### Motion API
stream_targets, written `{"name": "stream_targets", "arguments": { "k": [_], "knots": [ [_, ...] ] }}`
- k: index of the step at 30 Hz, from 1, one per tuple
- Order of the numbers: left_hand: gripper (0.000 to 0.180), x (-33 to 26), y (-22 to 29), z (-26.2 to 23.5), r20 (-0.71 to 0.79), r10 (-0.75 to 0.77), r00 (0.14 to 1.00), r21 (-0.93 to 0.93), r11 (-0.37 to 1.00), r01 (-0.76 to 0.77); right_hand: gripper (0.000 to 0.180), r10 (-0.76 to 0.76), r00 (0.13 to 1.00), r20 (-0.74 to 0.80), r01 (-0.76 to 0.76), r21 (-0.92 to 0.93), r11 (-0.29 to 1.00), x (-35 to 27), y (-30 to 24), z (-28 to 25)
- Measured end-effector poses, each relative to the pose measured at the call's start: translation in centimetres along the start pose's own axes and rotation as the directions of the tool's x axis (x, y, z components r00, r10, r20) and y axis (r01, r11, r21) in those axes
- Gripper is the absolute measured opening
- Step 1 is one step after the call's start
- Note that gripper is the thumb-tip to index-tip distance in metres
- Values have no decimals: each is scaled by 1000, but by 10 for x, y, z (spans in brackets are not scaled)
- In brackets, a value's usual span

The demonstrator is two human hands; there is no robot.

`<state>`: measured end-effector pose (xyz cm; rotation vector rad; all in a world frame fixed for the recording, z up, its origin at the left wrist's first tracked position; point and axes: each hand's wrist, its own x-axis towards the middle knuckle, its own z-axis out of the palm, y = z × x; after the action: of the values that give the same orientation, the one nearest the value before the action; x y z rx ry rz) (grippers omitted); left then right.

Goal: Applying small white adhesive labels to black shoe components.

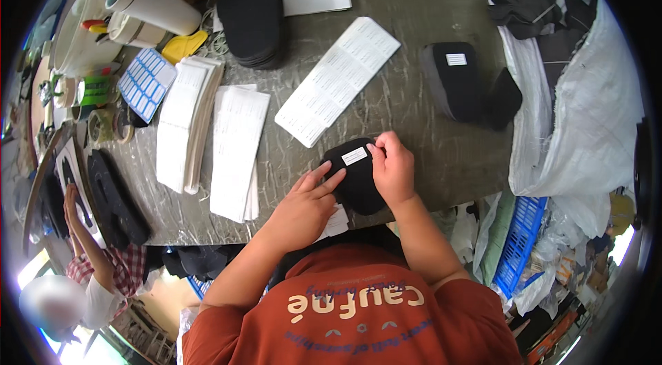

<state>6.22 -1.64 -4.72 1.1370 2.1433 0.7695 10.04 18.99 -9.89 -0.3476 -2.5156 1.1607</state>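
Note:
A black rounded fabric pad lies near the table's front edge, with a small white label on its upper part. My left hand rests on the pad's left side, fingers stretched out and the fingertips just below the label. At the pad's upper right edge, my right hand is closed in a pinch, its thumb at the label's right end. Part of the pad's right side is hidden by that hand. Under my left hand, near the table edge, a white paper piece shows.
Printed label sheets lie beyond the pad, with paper stacks to the left. A pile of black pads stands at the back. On the right are a labelled black pad and a white sack. Another person works at far left.

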Motion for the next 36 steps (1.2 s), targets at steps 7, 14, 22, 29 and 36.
{"name": "stream_targets", "arguments": {
  "k": [7, 14, 22, 29, 36],
  "knots": [
    [11, -1, -5, 3, -38, -38, 999, -65, 997, 35, 17, 156, 984, -85, -163, -81, 983, 78, -1, -90],
    [12, 9, -2, -7, -229, -203, 952, -381, 919, 104, 16, 30, 987, 158, -16, -88, 996, 71, -16, -92],
    [12, 9, 5, -8, -326, -248, 912, -178, 964, 198, 11, -16, 822, 570, -190, 300, 935, -10, -42, -33],
    [10, -1, -1, 0, -235, -132, 963, -1, 991, 136, 9, 185, 888, 420, -307, 245, 920, -6, -33, -29],
    [14, -1, 1, 10, -117, 39, 992, 50, 998, -33, 9, 222, 884, 412, -252, 19, 967, 1, -19, -4]
  ]
}}
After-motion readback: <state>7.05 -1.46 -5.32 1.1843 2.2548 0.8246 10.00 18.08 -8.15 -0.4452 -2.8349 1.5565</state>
